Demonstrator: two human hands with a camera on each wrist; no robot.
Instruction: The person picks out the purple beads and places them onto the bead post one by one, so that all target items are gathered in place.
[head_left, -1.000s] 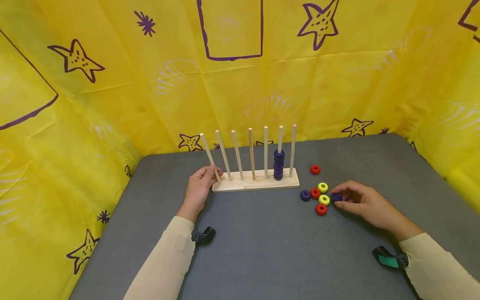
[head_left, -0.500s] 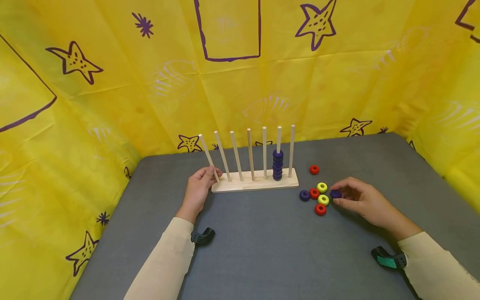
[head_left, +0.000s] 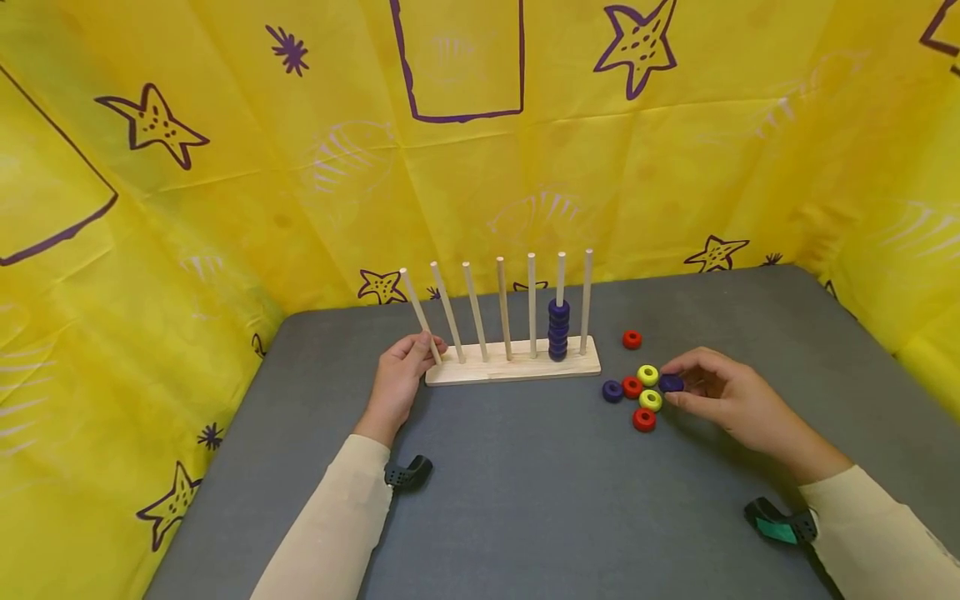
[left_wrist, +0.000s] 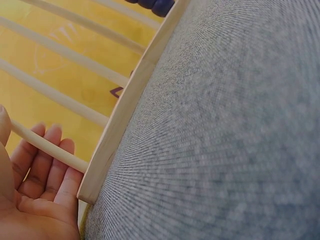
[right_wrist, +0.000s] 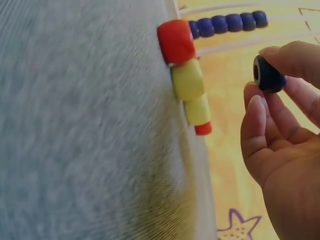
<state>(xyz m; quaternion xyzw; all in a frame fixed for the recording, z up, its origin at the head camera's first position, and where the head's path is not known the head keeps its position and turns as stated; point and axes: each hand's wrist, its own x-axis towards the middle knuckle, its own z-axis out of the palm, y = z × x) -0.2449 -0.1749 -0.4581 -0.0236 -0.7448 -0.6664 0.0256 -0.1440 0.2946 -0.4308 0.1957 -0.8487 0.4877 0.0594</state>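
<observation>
A wooden peg rack [head_left: 517, 367] with several upright pegs stands on the grey table. On its second peg from the right is a stack of dark blue beads [head_left: 558, 332]. My left hand [head_left: 402, 375] holds the rack's leftmost peg [left_wrist: 50, 147] near its foot, thumb in front and fingers behind. Right of the rack, my right hand [head_left: 723, 396] pinches a dark blue bead [right_wrist: 269, 75] between thumb and fingers. In the right wrist view this bead is off the table, with its hole showing.
Beside the right hand lie yellow beads [head_left: 648, 375], red beads [head_left: 644, 419] and another dark blue bead [head_left: 612, 391]. One red bead [head_left: 632, 339] sits apart, farther back. A yellow patterned cloth [head_left: 480, 183] hangs behind the table [head_left: 525, 483].
My right hand has raised the pinched dark blue bead slightly from beside the loose beads. The left hand keeps its hold on the peg, and the rack stays in place.
</observation>
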